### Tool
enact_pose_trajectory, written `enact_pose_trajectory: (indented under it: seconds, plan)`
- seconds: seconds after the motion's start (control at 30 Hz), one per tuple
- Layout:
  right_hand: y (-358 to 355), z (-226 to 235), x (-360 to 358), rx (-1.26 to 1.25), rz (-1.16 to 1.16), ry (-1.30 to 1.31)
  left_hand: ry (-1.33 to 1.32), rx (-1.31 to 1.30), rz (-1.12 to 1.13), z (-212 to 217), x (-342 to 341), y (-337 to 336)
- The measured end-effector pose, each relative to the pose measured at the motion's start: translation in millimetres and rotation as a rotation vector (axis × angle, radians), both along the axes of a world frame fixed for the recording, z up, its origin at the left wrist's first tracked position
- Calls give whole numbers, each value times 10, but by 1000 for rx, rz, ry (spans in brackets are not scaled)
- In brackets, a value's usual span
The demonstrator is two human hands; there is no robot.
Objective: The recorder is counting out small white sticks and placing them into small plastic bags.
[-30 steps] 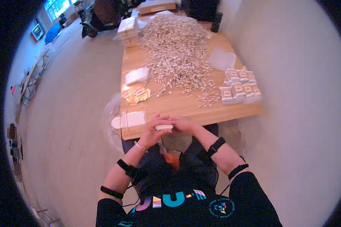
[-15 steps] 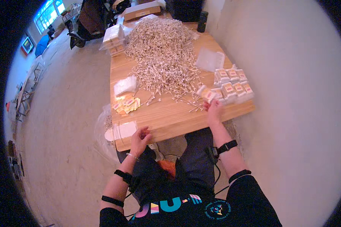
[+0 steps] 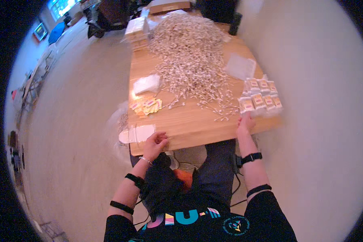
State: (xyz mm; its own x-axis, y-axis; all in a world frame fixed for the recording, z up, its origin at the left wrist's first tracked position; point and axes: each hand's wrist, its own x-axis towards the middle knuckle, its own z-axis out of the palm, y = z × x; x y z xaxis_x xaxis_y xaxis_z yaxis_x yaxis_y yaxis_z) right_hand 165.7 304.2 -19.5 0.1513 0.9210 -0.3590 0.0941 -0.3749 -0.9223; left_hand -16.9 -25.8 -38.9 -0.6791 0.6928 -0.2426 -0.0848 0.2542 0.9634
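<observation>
My right hand (image 3: 246, 124) is at the near side of a group of small filled packets (image 3: 264, 99) with orange-and-white labels. Its fingers are closed at the lower end of the leftmost near packet of cotton swabs (image 3: 247, 105), and some blur softens the fingertips. My left hand (image 3: 155, 145) rests by the table's near edge with loosely bent fingers, thumb apart, nothing seen in it. Beside it lies a flat white clear-edged bag (image 3: 143, 133). A large heap of loose cotton swabs (image 3: 189, 52) covers the table's middle and far part.
Yellow label cards (image 3: 147, 106) lie scattered on the wooden table (image 3: 193, 129), below a stack of clear bags (image 3: 146, 84). White packs (image 3: 137, 32) stand far left. A clear plastic tray or sheet (image 3: 240, 66) lies right of the heap, and a dark cylinder (image 3: 235, 23) stands behind.
The packet at my right hand was tilted and left of the group; now it stands in line with the others. The whole view has shifted, moving the table rightward. My left hand stays by the edge.
</observation>
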Motion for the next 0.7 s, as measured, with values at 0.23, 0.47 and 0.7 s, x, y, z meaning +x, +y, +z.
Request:
enact_pose_trajectory:
  seconds: [0.23,0.47,0.7]
  plan:
    - [-239,-237,-436,494,177,-191,32,17,-39,38,4,147]
    - [-981,683,-1807,472,1224,-355,15,-10,-41,109,12,93]
    - [-1159,511,-2844,1498,1229,-719,-16,27,-49,45,42,65]
